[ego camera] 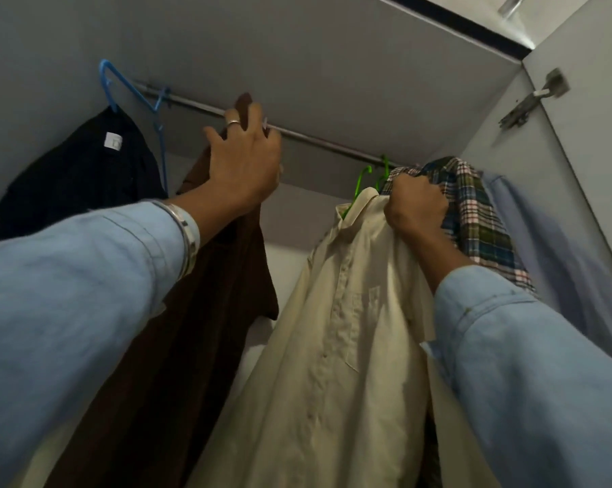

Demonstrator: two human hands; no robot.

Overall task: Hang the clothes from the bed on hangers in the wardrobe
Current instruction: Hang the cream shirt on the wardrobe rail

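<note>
- Left hand grips the brown garment up at the rail.
- Right hand clutches the cream shirt by the green hanger, near the rail's right end.
- Navy garment on the blue hanger at the left end; its white label is unreadable.

Colours in here: plain dark brown shirt, plain cream button-up shirt on a bright green plastic hanger, and a checked shirt in green, blue, white and pink. Far left, a dark navy garment with a white label, on a blue plastic hanger. Pale blue cloth far right, light blue denim sleeves, grey wardrobe panels.
</note>
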